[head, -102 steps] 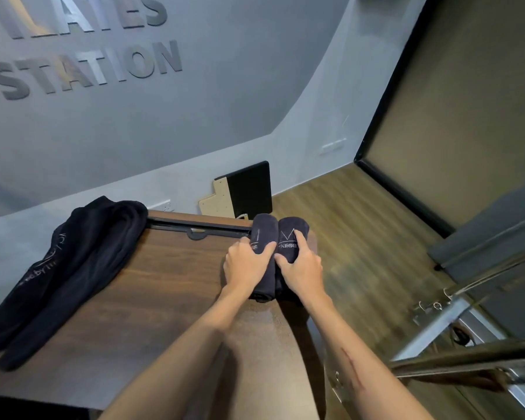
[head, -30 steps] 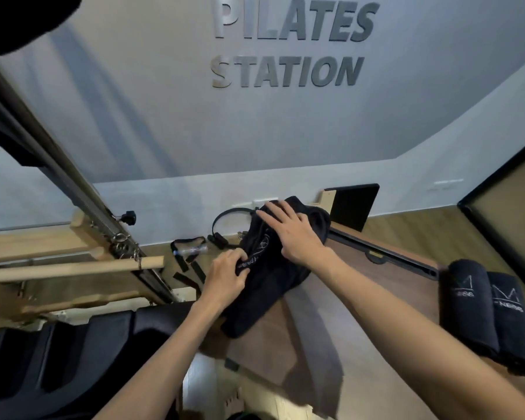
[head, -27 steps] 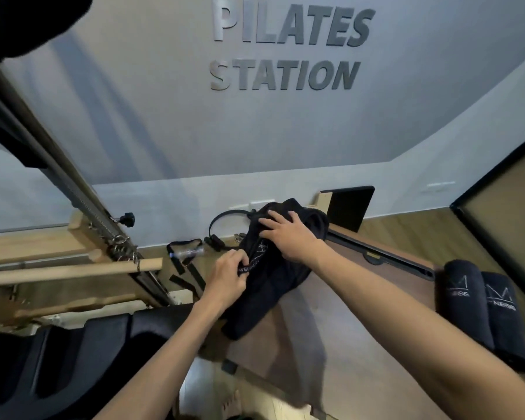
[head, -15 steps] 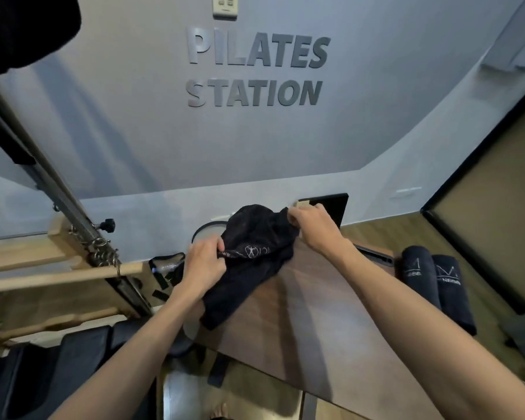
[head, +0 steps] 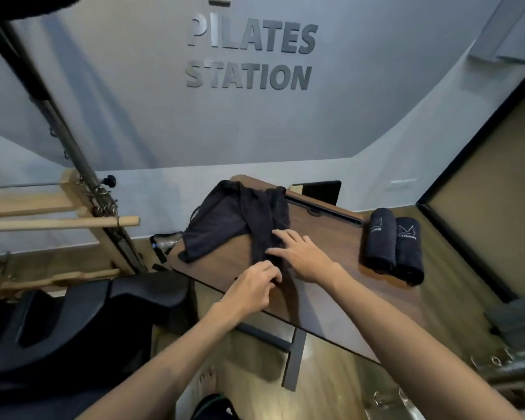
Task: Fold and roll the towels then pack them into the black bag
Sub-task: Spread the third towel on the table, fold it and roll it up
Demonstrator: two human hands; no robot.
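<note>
1. My left hand (head: 253, 284) is nearest to me, fingers curled and pinching the near end of a dark strip of cloth that hangs from the black bag (head: 225, 221).
2. Just to its right and a little farther on, my right hand (head: 300, 256) lies flat on the same strip, fingers straight and spread, pressing it onto the wooden table (head: 325, 286).
3. The strip runs away from my fingertips up to the bag itself, which lies crumpled and partly spread on the far left part of the table. One corner of it reaches the table's left edge.
4. Whether the bag's mouth is open I cannot tell; the cloth is too dark and bunched.
5. Well to the right of my right hand, two rolled towels (head: 393, 245) lie side by side on the table's right end, touching each other. Each is dark, with a pale logo on its far half.
6. To the left of my left hand, below the table's edge, sits black padded equipment (head: 82, 316), and beyond it a wooden frame (head: 58, 222) with a slanting metal pole (head: 64, 137).
7. Beyond the bag, a black panel (head: 322, 192) leans at the foot of the wall.
8. Farthest from my fingers, the grey wall carries raised letters (head: 250, 56) reading PILATES STATION.
</note>
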